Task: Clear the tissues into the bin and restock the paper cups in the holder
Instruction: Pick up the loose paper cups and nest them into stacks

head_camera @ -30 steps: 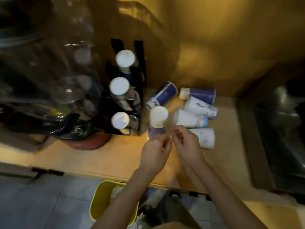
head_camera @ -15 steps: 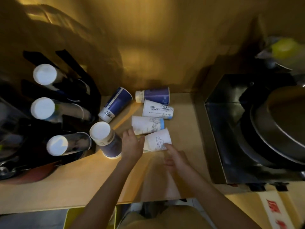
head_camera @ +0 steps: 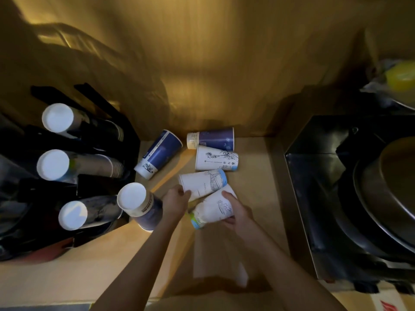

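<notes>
right hand [head_camera: 235,213] clamped on white cup [head_camera: 213,209] | left hand [head_camera: 176,202] fingers gripping second white cup [head_camera: 203,181] | both on counter [head_camera: 67,274]

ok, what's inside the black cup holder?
The black cup holder has three slots, each holding a stack of paper cups, white bottoms outward. Frame and shadow hide how deep the stacks run.
</notes>
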Motion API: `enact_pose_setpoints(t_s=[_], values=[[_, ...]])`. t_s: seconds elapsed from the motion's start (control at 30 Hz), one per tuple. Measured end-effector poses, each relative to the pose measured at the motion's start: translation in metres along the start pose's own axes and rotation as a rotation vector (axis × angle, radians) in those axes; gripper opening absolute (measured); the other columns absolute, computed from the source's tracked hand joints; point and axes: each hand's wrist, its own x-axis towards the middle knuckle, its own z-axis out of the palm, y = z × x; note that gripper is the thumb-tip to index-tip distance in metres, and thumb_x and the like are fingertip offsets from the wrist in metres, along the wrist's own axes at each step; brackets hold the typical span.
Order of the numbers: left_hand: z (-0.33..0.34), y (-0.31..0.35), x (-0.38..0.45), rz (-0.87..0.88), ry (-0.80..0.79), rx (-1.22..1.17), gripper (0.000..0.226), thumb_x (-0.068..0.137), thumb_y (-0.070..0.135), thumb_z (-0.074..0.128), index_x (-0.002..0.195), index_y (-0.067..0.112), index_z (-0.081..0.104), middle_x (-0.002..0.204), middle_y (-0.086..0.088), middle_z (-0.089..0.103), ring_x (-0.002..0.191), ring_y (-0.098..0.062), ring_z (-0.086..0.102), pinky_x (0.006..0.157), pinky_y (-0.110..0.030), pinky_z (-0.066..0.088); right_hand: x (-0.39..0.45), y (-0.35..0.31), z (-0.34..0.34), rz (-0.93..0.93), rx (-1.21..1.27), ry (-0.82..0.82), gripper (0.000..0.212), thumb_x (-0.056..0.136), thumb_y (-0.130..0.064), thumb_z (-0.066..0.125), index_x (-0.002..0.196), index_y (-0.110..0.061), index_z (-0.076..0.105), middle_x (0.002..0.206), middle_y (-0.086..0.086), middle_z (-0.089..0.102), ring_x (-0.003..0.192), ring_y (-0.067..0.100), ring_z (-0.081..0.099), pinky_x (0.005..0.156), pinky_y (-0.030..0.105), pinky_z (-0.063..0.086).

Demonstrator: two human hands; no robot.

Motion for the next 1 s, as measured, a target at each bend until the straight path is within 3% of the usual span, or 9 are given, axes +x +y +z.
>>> enact_pose_setpoints(t_s=[0.1,0.17,0.23,0.33,0.4,0.53,0.67,0.87,1.0], values=[[-0.011,0.007,-0.006,0.103,0.022,-0.016,0.015,0.087,0.016,0.057,0.073,0.008,0.054,0.067,-0.006,0.053,0.065,-0.022,0.051,0.053,-0.028,0.034,0.002,-0.013,-0.018,-0.222,-0.119,0.166,0.073,0.044,-0.042,0.085,0.104,-0.005,0.065,0.102,0.014,0.071,0.089,0.028,0.069,0.076,0.043,0.059],[-0.022,0.013,-0.012,0.190,0.032,-0.035,0.020,0.087,0.018,0.057,0.071,0.006,0.055,0.067,-0.006,0.056,0.063,-0.021,0.053,0.056,-0.029,0.040,-0.003,-0.023,-0.030,-0.415,-0.233,0.211,0.086,0.031,-0.050,0.083,0.104,-0.010,0.063,0.101,0.011,0.072,0.086,0.023,0.070,0.081,0.045,0.058],[-0.037,0.025,-0.021,0.285,0.036,-0.058,0.018,0.088,0.022,0.055,0.079,0.007,0.060,0.077,-0.009,0.064,0.070,-0.022,0.060,0.063,-0.037,0.048,-0.013,-0.031,-0.036,-0.583,-0.339,0.177,0.085,0.035,-0.046,0.085,0.111,-0.018,0.057,0.107,0.004,0.069,0.092,0.019,0.067,0.084,0.043,0.057],[-0.062,0.047,-0.035,0.441,0.146,0.041,0.015,0.090,0.023,0.053,0.088,0.011,0.062,0.081,-0.003,0.064,0.073,-0.018,0.060,0.060,-0.029,0.046,-0.036,-0.039,-0.035,-0.827,-0.515,0.065,0.085,0.052,-0.027,0.088,0.125,-0.023,0.044,0.119,-0.004,0.057,0.106,0.014,0.055,0.088,0.033,0.050],[-0.076,0.061,-0.045,0.557,0.257,0.131,0.018,0.090,0.023,0.052,0.087,0.009,0.063,0.079,-0.005,0.065,0.072,-0.019,0.059,0.058,-0.031,0.045,-0.045,-0.037,-0.030,-0.935,-0.639,0.022,0.090,0.055,-0.028,0.087,0.131,-0.024,0.038,0.123,-0.007,0.050,0.112,0.010,0.047,0.089,0.029,0.045],[-0.094,0.080,-0.062,0.694,0.414,0.217,0.020,0.087,0.024,0.051,0.081,0.008,0.061,0.075,-0.010,0.067,0.068,-0.028,0.061,0.055,-0.037,0.046,-0.038,-0.021,-0.019,-0.952,-0.792,-0.047,0.095,0.058,-0.029,0.086,0.136,-0.025,0.032,0.133,-0.002,0.047,0.119,0.012,0.042,0.093,0.032,0.044],[-0.098,0.090,-0.076,0.841,0.444,0.217,0.021,0.089,0.023,0.049,0.083,0.007,0.062,0.072,-0.011,0.066,0.066,-0.029,0.061,0.059,-0.041,0.044,-0.025,-0.020,-0.010,-0.929,-0.809,-0.066,0.093,0.058,-0.031,0.084,0.135,-0.029,0.032,0.132,-0.001,0.050,0.120,0.017,0.047,0.092,0.032,0.046],[-0.067,0.082,-0.078,1.023,0.327,0.388,0.019,0.089,0.024,0.049,0.085,0.012,0.063,0.073,-0.006,0.067,0.068,-0.024,0.063,0.067,-0.032,0.045,-0.018,-0.031,-0.008,-0.936,-0.852,-0.154,0.093,0.055,-0.031,0.085,0.133,-0.034,0.034,0.131,-0.004,0.053,0.118,0.015,0.051,0.094,0.033,0.048],[-0.034,0.064,-0.061,1.064,0.204,0.551,0.009,0.079,0.019,0.066,0.087,0.018,0.065,0.076,0.000,0.069,0.071,-0.018,0.065,0.078,-0.029,0.044,-0.015,-0.029,-0.011,-0.927,-0.818,-0.169,0.100,0.053,-0.033,0.087,0.136,-0.030,0.032,0.133,-0.003,0.052,0.122,0.012,0.049,0.101,0.034,0.045]])
